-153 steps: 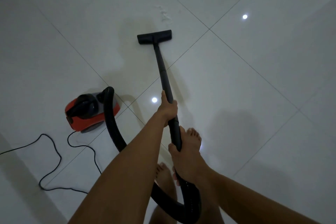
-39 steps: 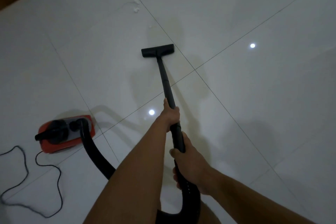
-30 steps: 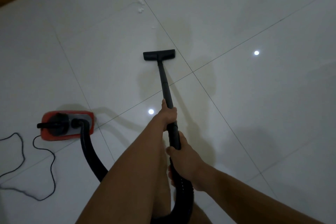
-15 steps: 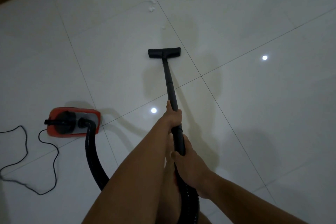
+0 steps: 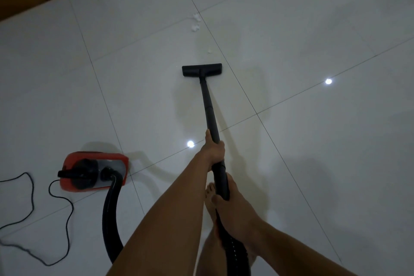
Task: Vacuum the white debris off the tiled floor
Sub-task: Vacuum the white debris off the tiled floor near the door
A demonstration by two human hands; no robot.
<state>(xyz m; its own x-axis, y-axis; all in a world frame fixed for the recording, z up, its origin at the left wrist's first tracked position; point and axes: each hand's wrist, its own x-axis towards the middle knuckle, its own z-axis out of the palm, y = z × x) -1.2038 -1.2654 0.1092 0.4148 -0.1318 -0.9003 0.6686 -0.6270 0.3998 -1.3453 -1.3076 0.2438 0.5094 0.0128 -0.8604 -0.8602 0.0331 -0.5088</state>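
Two hands on the wand point(image 5: 209, 107). The left hand point(image 5: 214, 150) is wrapped round the tube in front. The right hand point(image 5: 233, 206) is wrapped round it just behind, where the hose point(image 5: 109, 219) joins. The floor head point(image 5: 202, 70) sits at the far end of the wand from the grip, flat on the tiled floor point(image 5: 313, 163).

The white debris point(image 5: 195, 22) lies beyond the head, well ahead of the grip: two clumps by a grout line, plus a small fleck point(image 5: 210, 50) nearer, just past the head's right end. None reached yet.

Risks (judgement):
- The clumps look light. A fast push could plough or scatter them instead of lifting them.
- The fleck lines up with the head's edge, so a straight stroke may skim past it.
- The hose loops back to the canister point(image 5: 94, 171), behind and left of the grip. A longer reach could pull it taut and drag or tip the canister.
- The power cord point(image 5: 67, 219) lies in loose loops far left and could snag if the canister moves.
- A bare foot point(image 5: 209, 195) is directly under the right hand, close to the hose, so there is a trip hazard.
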